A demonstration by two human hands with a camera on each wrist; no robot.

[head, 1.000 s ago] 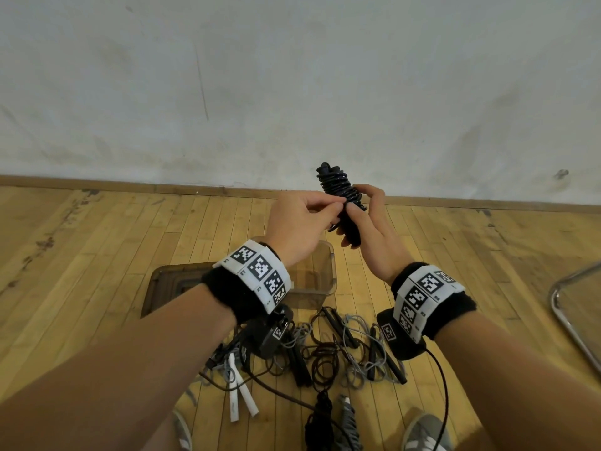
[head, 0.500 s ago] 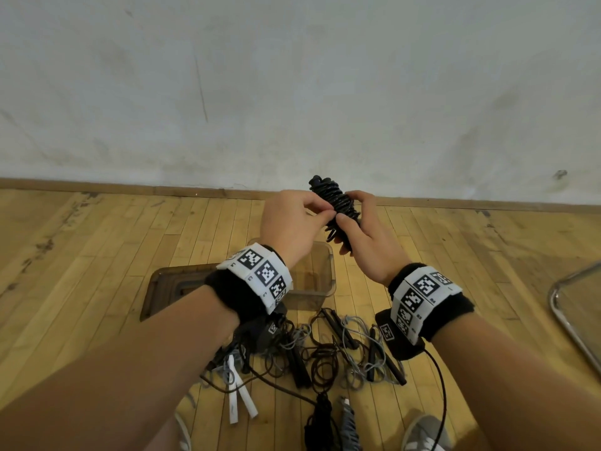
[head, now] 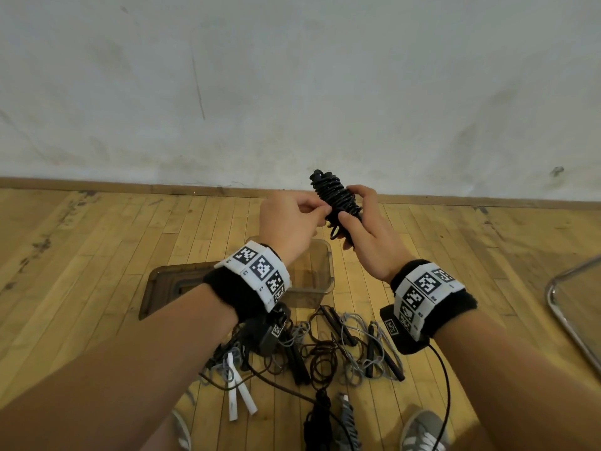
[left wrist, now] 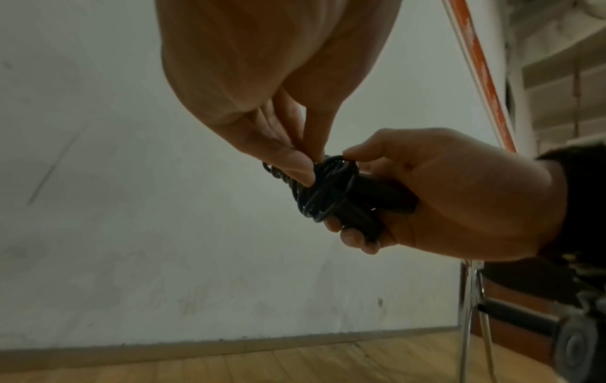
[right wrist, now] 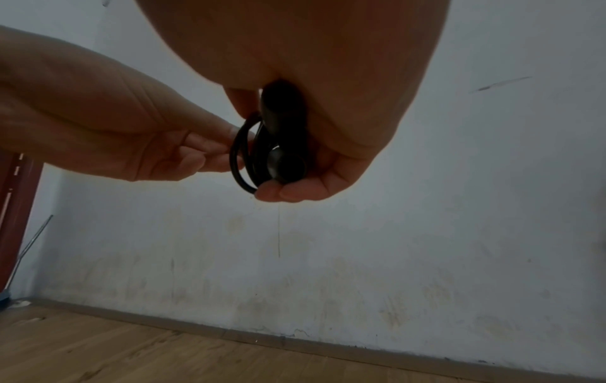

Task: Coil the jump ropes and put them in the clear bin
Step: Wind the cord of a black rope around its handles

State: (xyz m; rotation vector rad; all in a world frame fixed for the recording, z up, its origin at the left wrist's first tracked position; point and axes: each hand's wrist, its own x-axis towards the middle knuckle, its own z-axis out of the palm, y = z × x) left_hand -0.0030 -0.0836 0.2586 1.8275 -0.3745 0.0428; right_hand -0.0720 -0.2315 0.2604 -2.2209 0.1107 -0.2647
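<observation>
Black rope (head: 335, 200), coiled | right hand (head: 364, 236) clamps handles, steadying | left hand (head: 289, 222) pinches end, likely tucking | bin (head: 322, 271) below, open.

The head view looks forward and down over both forearms at the floor (head: 97, 255) and wall (head: 292, 92). Each wrist view sits close under its palm, looking along the fingers toward that wall. All three share the coiled rope (head: 335, 200) (left wrist: 328, 191) (right wrist: 279, 145).
</observation>
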